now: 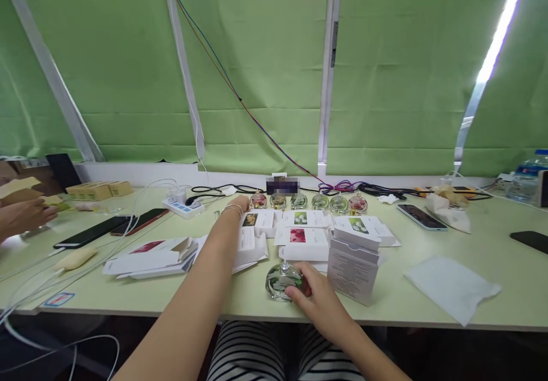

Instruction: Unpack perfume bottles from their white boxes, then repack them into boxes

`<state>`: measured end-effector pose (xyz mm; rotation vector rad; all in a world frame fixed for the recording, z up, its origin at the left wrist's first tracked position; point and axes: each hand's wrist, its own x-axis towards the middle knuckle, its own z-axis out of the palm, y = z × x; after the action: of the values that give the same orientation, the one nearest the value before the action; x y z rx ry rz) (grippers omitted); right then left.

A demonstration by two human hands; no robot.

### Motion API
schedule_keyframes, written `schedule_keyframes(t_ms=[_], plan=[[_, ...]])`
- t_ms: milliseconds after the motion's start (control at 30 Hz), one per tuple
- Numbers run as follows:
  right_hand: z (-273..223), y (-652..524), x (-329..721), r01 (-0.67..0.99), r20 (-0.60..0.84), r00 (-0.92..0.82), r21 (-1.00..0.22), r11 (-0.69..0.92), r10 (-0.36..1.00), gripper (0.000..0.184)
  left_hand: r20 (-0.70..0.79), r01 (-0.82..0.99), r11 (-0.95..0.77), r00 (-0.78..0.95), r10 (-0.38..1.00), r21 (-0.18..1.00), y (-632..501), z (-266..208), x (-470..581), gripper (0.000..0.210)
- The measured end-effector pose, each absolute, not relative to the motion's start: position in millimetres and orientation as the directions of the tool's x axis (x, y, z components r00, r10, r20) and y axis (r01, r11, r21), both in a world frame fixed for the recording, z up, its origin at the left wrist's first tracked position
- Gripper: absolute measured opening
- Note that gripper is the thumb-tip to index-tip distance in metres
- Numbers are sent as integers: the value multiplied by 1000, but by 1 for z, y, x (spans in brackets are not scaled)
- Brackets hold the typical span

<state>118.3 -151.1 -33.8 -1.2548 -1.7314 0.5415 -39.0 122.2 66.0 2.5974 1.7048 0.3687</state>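
My right hand (319, 298) grips a round glass perfume bottle (280, 281) by its right side, close to the table's front edge. The bottle stands upright, with green and white inside and a bare nozzle on top. Beside this hand, an opened white carton (353, 269) stands with its flap up. My left hand (240, 203) reaches far forward to the left end of a row of similar bottles, nearest a red-patterned bottle (258, 200); its fingers are mostly hidden. Between my hands lie several white cartons with flower pictures, including a red-flower carton (303, 237).
Flattened cartons (149, 255) and dark phones (92, 232) lie left, near a power strip (182, 207). A white sheet (451, 287) and another phone (422, 217) lie right. Cables run along the back. Another person's hand (25, 218) is at far left.
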Motion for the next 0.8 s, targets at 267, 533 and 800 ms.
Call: schedule_keyframes(t_ms=[267, 533, 800], plan=[[-37, -150, 120, 544, 421, -71, -744, 388, 905, 24, 207, 739, -644, 611, 764, 198, 42, 120, -42, 22], [-36, -152, 119, 506, 444, -77, -754, 418, 893, 24, 302, 262, -914, 885, 355, 309, -84, 73, -47, 11], [-38, -152, 119, 515, 434, -81, -753, 410, 897, 25, 220, 273, -921, 915, 338, 278, -77, 71, -50, 11]])
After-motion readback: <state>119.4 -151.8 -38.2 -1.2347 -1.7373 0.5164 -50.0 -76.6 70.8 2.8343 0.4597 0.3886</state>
